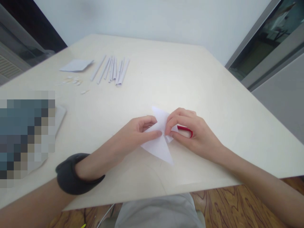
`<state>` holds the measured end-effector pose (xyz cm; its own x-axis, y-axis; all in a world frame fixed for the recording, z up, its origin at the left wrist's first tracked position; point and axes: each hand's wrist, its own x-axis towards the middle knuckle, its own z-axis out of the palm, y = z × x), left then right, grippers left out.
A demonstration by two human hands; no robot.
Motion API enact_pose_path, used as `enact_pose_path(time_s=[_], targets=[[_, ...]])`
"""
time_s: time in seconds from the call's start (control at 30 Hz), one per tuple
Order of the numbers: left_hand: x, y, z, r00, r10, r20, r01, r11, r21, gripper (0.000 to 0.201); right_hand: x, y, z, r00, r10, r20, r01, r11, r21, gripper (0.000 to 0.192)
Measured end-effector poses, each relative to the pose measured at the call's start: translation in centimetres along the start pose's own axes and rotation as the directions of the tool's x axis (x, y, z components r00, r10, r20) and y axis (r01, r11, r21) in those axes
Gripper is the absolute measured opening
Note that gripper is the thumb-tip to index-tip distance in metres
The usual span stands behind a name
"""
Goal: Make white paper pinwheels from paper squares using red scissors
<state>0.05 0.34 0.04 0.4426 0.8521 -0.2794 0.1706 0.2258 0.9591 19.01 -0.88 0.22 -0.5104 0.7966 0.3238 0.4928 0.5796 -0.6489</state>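
Centrally, the left hand (pixel 137 133) and right hand (pixel 190 133) pinch a white folded paper (pixel 159 144) on the table (pixel 190 82). Red scissors (pixel 186 129) lie under the right hand; paper strips (pixel 112 69) sit upper left.

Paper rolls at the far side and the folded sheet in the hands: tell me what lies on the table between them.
Nothing: the head view shows only bare table between the paper rolls and the folded sheet.

The folded white paper sheet (pixel 158 144) looks thin and matt; the cream tabletop (pixel 190 82) is smooth, perhaps laminated; the floor (pixel 237 205) is glossy wood.
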Motion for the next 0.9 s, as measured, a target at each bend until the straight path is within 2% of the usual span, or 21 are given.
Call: enact_pose_path(time_s=[0.23,0.4,0.6,0.9], targets=[[0.0,0.0,-0.1,1.000,-0.007,-0.004,0.007,0.999,0.053,0.001,0.0,-0.1,0.1,1.000,-0.011,0.012,0.012,0.997,-0.080,0.023],[-0.2,0.6,-0.6,1.000,-0.013,0.001,0.013,1.000,0.003,0.014,0.0,0.2,-0.6,0.999,-0.038,-0.034,0.033,0.989,-0.142,0.025],[-0.7,1.7,-1.6,0.990,0.066,-0.128,-0.068,0.998,-0.016,0.016,-0.1,0.6,-0.1,0.985,-0.101,-0.143,0.041,0.928,-0.370,0.033],[-0.5,1.3,-1.6,0.991,0.051,-0.124,-0.058,0.997,-0.055,0.018,-0.2,0.6,0.1,0.963,-0.192,-0.187,0.101,0.907,-0.409,0.018]])
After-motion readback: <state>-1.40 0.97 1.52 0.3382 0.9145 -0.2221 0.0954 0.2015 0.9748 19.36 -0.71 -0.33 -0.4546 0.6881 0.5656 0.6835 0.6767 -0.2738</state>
